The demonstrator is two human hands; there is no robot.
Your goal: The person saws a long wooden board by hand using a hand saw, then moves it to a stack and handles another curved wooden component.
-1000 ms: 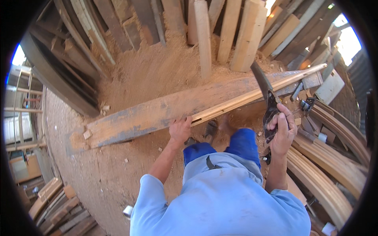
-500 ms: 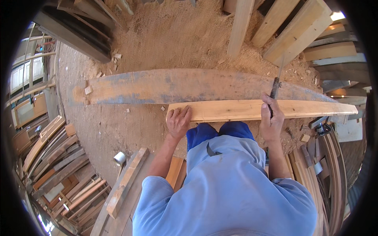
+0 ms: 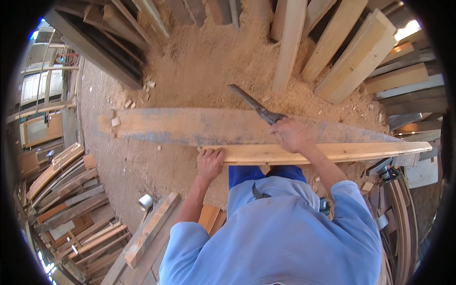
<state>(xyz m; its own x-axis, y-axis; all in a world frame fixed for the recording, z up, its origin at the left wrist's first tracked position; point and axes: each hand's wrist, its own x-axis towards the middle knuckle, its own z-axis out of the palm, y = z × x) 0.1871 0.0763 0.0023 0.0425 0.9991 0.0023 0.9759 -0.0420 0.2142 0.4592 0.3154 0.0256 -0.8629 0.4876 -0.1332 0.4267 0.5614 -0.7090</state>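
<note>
A long pale wooden board [image 3: 266, 153] lies across in front of me, along the near edge of a wide, worn plank bench [image 3: 175, 124]. My left hand [image 3: 211, 162] grips the board's left end, fingers curled over its top. In my right hand [image 3: 290, 135] is a hand saw [image 3: 247, 99], held by its dark handle. The grey blade points forward and to the left, over the bench's far edge, apart from the board. My right forearm crosses above the board.
Planks [image 3: 354, 57] lean at the far right above sawdust [image 3: 204, 66]. Dark timber [image 3: 95, 50] stands far left. Stacked wood offcuts [image 3: 71, 209] fill the near left. Beside me lies a long beam [image 3: 152, 230]. A small wood block [image 3: 115, 122] rests on the bench's left end.
My right hand has swung left with the saw, whose blade has turned from pointing away to pointing forward-left. My left hand stays on the board's end. The whole view has shifted slightly.
</note>
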